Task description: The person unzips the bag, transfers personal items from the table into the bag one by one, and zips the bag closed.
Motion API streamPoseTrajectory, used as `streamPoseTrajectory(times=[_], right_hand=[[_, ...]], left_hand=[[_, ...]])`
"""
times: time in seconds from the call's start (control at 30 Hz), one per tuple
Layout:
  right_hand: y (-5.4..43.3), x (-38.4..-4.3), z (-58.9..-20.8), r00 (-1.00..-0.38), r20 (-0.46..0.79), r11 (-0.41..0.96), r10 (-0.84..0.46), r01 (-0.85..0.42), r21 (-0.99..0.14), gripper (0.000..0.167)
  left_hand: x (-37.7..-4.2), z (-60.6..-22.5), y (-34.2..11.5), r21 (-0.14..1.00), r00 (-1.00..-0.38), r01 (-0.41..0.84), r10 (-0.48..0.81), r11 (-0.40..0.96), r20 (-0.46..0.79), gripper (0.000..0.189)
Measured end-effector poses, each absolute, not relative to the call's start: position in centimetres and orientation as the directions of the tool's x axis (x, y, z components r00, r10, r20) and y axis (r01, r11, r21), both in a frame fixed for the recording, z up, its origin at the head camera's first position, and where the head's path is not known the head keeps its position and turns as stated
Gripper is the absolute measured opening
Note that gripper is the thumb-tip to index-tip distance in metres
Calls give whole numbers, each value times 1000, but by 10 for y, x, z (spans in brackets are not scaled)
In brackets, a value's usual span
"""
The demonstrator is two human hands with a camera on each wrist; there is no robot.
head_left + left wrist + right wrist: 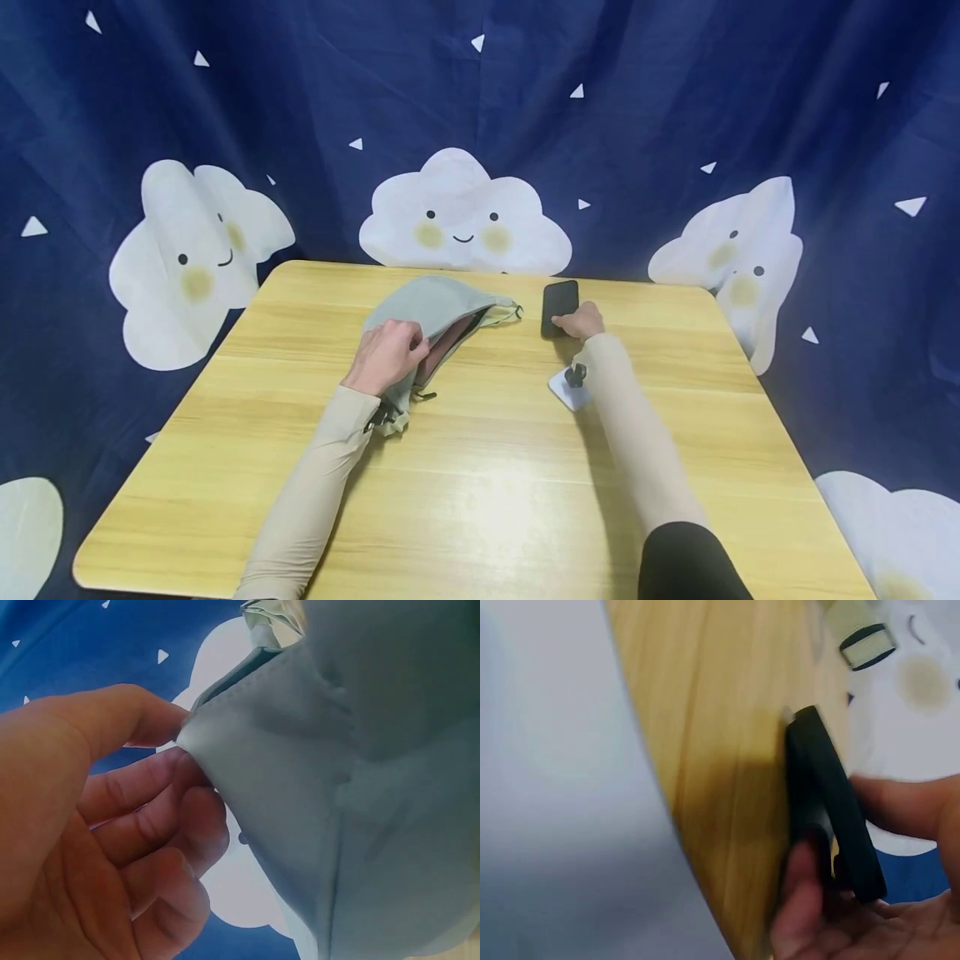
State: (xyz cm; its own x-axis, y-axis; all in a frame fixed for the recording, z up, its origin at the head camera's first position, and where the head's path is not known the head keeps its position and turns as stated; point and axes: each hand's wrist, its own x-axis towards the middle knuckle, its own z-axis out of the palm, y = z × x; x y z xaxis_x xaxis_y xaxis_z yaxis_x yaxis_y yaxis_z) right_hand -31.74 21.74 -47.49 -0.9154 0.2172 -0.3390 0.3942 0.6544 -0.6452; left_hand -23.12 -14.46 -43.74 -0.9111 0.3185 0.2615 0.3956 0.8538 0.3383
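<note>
A pale grey-green sling bag [431, 304] lies on the table with its zipped mouth partly open and a pinkish lining showing. My left hand [386, 354] pinches the edge of that opening between thumb and fingers, as the left wrist view shows with the bag's fabric [277, 757]. Over to the right, my right hand [583, 321] grips a black smartphone [558, 300] by its near end. In the right wrist view the phone [836, 802] is seen edge-on, tilted up from the wood, thumb on one face and fingers on the other.
A pale, flat, round-cornered object [570, 393] lies on the table beneath my right wrist, partly covered. The bag's strap end with a dark ring [517, 312] points toward the phone. Behind the wooden table [480, 467] hangs a blue curtain [315, 75] with cloud prints.
</note>
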Motion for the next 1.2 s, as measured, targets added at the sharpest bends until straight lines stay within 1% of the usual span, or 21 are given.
streamPoseTrajectory(times=[0.03,0.1,0.2,0.27,0.3,0.4,0.63,0.83,0.93,1.2], right_hand=[[218,-317,-475,-918,-329,631,221,392,-669,63],[220,-314,-475,-918,-336,526,209,396,-753,55],[223,-308,-471,-913,-378,302,151,407,-862,55],[225,-305,-470,-904,-415,149,104,427,-892,57],[226,-303,-469,-901,-424,104,87,432,-896,57],[230,-298,-469,-898,-436,47,56,439,-897,57],[238,-280,-466,-901,-434,23,8,434,-901,58],[239,-258,-462,-910,-414,-90,-10,413,-906,58],[238,-247,-462,-913,-408,-120,-22,407,-905,57],[234,-222,-465,-926,-359,-141,-116,373,-917,57]], left_hand=[[-231,-437,-145,339,-910,397,319,853,264,21],[-231,-437,-144,343,-910,398,318,851,267,21],[-231,-438,-144,345,-910,396,315,851,268,20],[-231,-438,-145,343,-912,392,311,854,267,19],[-231,-438,-145,342,-913,389,309,855,266,19],[-231,-439,-145,337,-913,387,306,858,270,18],[-230,-440,-146,335,-914,385,305,860,269,18],[-230,-439,-147,337,-914,385,304,859,268,18],[-230,-439,-146,339,-913,389,309,857,266,19],[-230,-438,-145,349,-911,396,313,850,270,19]])
